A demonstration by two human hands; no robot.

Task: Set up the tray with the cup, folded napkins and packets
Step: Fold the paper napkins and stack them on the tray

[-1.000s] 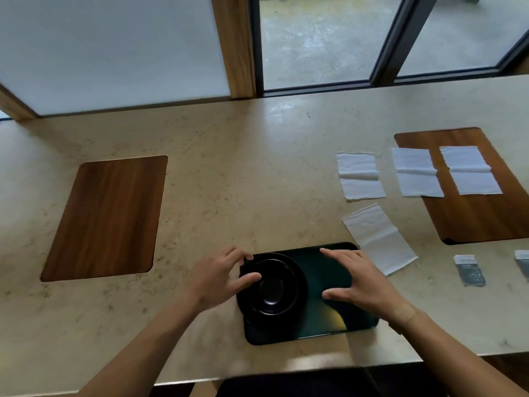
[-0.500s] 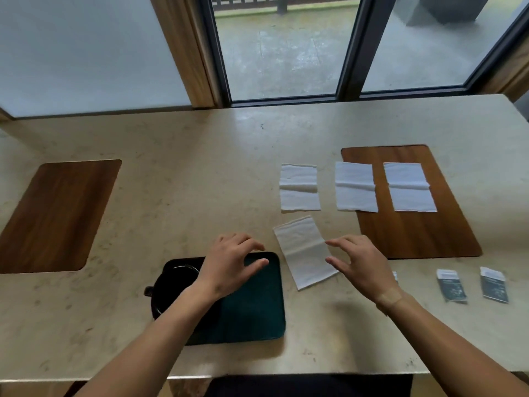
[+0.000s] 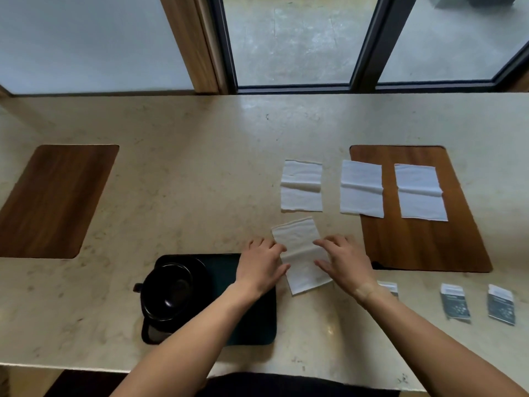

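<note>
A dark tray [image 3: 252,325] lies at the near edge of the counter, with a black cup on a saucer [image 3: 169,290] on its left part. Just right of the tray a white napkin [image 3: 300,253] lies flat and tilted. My left hand [image 3: 263,266] rests at the napkin's left edge and my right hand [image 3: 343,263] at its right edge, fingers spread on the paper. Three more white napkins [image 3: 302,186] [image 3: 361,188] [image 3: 419,191] lie in a row farther back. Three grey packets [image 3: 389,287] [image 3: 455,302] [image 3: 501,304] lie at the near right.
A wooden placemat [image 3: 423,245] sits at the right under two of the napkins, and another wooden placemat [image 3: 54,199] at the left. Windows and a wooden post stand behind the beige stone counter [image 3: 186,181]. The counter's near edge runs just below the tray.
Both hands left the tray and moved right and forward onto the tilted napkin. The view also shifted right, so the tray now appears further left.
</note>
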